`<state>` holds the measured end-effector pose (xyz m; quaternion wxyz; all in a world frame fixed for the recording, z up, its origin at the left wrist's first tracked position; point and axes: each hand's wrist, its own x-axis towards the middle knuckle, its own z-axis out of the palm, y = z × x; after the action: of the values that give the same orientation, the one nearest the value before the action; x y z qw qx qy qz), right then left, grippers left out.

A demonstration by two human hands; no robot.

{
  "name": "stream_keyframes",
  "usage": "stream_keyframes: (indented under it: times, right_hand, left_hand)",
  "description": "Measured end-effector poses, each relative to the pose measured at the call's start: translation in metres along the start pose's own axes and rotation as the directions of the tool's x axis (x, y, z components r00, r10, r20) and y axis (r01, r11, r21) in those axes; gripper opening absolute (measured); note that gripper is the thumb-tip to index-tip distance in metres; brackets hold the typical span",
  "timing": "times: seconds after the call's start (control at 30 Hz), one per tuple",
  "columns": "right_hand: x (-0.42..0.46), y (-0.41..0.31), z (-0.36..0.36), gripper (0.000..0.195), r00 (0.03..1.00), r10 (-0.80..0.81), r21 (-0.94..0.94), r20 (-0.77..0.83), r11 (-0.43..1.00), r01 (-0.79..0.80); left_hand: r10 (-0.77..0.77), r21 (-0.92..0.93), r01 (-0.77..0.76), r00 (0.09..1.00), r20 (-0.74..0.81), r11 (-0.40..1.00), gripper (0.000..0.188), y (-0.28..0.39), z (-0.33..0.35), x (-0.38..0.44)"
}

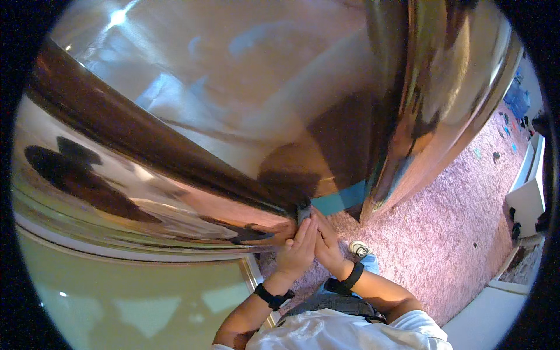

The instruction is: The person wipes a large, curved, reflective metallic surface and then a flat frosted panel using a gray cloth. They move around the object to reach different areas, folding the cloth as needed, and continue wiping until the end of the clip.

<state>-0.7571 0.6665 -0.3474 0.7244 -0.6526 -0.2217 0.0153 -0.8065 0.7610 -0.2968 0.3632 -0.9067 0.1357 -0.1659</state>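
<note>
Before me rises a large, glossy reflective piece [245, 87], perhaps furniture, with a dark curved edge band [144, 131]. My left hand [297, 251] and my right hand [328, 247] meet at its near lower corner, palms close together and fingers pointing up. Just above the fingertips is a small grey piece [302, 213] at the corner; whether it is held or fixed there I cannot tell. A blue strip [339, 199] shows behind the fingers. Each wrist wears a black band. The fingers partly hide one another, so their grip is unclear.
Pink shaggy carpet [437, 227] lies to the right and beneath me, with small scattered bits at the far right. A white open box or drawer [527, 192] stands at the right edge. A pale green wall [131, 288] is at the lower left. My shoe [359, 249] shows on the carpet.
</note>
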Motion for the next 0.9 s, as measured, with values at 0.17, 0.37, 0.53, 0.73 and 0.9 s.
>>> stream_keyframes:
  times: [0.17, 0.37, 0.53, 0.73, 0.9]
  right_hand:
    - [0.036, -0.060, 0.004, 0.041, 0.986, -0.169, 0.111, 0.004, 0.980, 0.167]
    - [0.025, -0.029, 0.002, 0.042, 0.988, -0.154, 0.049, 0.023, 0.987, 0.152]
    - [-0.022, 0.036, 0.007, 0.041, 0.996, 0.071, 0.003, -0.060, 0.997, -0.071]
    - [-0.024, 0.033, 0.015, 0.042, 0.990, 0.058, -0.022, -0.126, 0.998, -0.061]
    - [0.022, -0.050, 0.011, 0.044, 0.987, -0.160, -0.028, -0.035, 0.987, 0.159]
  left_hand:
    - [-0.139, -0.108, 0.122, 0.976, -0.167, 0.987, 0.038, -0.042, -0.036, 0.007]
    - [-0.070, -0.060, 0.062, 0.986, -0.151, 0.996, 0.035, -0.029, -0.024, 0.006]
    - [0.032, -0.061, -0.034, 0.999, -0.043, 0.998, 0.039, 0.023, 0.026, -0.009]
    - [0.034, -0.112, -0.031, 0.999, 0.021, 0.993, 0.040, 0.014, 0.019, -0.011]
    - [-0.201, -0.152, 0.178, 0.967, -0.155, 0.972, 0.032, -0.031, -0.026, -0.004]
